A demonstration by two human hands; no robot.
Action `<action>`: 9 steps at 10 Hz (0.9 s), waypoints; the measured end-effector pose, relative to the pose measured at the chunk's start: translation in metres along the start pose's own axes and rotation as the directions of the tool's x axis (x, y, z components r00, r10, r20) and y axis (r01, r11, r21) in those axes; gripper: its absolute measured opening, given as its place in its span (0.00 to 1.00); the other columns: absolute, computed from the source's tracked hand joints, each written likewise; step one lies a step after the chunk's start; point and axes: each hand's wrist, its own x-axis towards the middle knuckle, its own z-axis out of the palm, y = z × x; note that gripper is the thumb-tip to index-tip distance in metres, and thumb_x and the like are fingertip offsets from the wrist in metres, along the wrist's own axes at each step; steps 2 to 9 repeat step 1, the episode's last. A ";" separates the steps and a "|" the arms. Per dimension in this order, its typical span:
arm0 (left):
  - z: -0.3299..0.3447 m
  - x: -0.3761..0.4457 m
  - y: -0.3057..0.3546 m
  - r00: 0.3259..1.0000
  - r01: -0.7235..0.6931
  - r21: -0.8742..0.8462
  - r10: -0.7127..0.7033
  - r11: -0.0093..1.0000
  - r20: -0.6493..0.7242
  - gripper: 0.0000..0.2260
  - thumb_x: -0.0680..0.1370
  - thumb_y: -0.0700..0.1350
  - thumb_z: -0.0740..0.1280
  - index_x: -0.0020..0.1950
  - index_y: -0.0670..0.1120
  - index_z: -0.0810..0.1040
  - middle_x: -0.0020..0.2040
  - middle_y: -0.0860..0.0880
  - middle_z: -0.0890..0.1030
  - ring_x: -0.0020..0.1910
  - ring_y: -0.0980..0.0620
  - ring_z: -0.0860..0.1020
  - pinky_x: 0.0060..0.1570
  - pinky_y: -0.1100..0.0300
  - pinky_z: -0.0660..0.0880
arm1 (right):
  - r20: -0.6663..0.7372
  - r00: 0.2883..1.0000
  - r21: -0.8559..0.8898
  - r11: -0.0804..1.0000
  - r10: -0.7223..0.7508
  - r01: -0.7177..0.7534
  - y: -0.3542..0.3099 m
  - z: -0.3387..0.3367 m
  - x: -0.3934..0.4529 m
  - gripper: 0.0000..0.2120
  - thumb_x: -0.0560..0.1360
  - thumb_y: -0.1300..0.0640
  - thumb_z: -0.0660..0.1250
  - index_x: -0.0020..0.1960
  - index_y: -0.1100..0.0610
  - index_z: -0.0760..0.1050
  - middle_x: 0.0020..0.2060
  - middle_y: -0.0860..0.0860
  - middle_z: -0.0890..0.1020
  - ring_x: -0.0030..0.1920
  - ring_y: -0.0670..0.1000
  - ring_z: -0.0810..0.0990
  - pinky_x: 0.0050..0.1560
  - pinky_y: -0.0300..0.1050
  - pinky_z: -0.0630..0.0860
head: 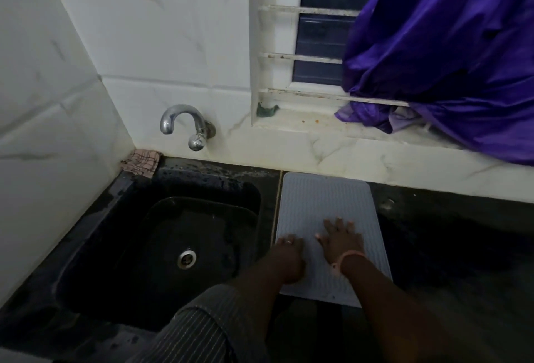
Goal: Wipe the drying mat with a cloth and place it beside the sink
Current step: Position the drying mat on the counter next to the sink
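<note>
Both hands rest palm-down on the pale grey ribbed rectangular drying mat (323, 206): the left hand (290, 258) lies at the mat's left edge with its fingers loosely curled, grasping nothing that can be made out, and the right hand (342, 242) lies flat near the mat's middle with fingers spread wide, holding nothing. A pink band (348, 257) circles the right wrist, and a dark pinstriped sleeve (202, 331) covers the left arm. The mat lies flat on the dark stone counter (450, 247), just beside the right rim of the black rectangular sink (161, 235), its long axis running from the person toward the white marble-patterned tiled wall (161, 44), with the far short edge close to the wall's base. Its near short edge reaches the counter's front, though whether it overhangs cannot be told. A chrome curved tap (185, 125) juts from the wall above the sink, and a crumpled pink checked cloth (141, 161) sits in the back left corner of the counter, well apart from the hands. A purple shiny curtain (450, 44) bunches over the barred window (318, 44) at upper right.
</note>
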 end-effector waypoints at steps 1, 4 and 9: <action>-0.032 -0.011 -0.015 0.998 0.015 0.017 -0.014 1.000 -0.063 0.31 0.84 0.48 0.60 0.84 0.42 0.53 0.83 0.38 0.53 0.82 0.36 0.54 0.79 0.46 0.56 | -0.085 0.996 0.086 0.996 0.019 -0.011 -0.040 -0.004 -0.016 0.28 0.85 0.41 0.51 0.82 0.50 0.56 0.82 0.56 0.55 0.81 0.61 0.51 0.80 0.60 0.50; -0.032 -0.011 -0.015 0.998 0.015 0.017 -0.014 1.000 -0.063 0.31 0.84 0.48 0.60 0.84 0.42 0.53 0.83 0.38 0.53 0.82 0.36 0.54 0.79 0.46 0.56 | -0.085 0.996 0.086 0.996 0.019 -0.011 -0.040 -0.004 -0.016 0.28 0.85 0.41 0.51 0.82 0.50 0.56 0.82 0.56 0.55 0.81 0.61 0.51 0.80 0.60 0.50; -0.032 -0.011 -0.015 0.998 0.015 0.017 -0.014 1.000 -0.063 0.31 0.84 0.48 0.60 0.84 0.42 0.53 0.83 0.38 0.53 0.82 0.36 0.54 0.79 0.46 0.56 | -0.085 0.996 0.086 0.996 0.019 -0.011 -0.040 -0.004 -0.016 0.28 0.85 0.41 0.51 0.82 0.50 0.56 0.82 0.56 0.55 0.81 0.61 0.51 0.80 0.60 0.50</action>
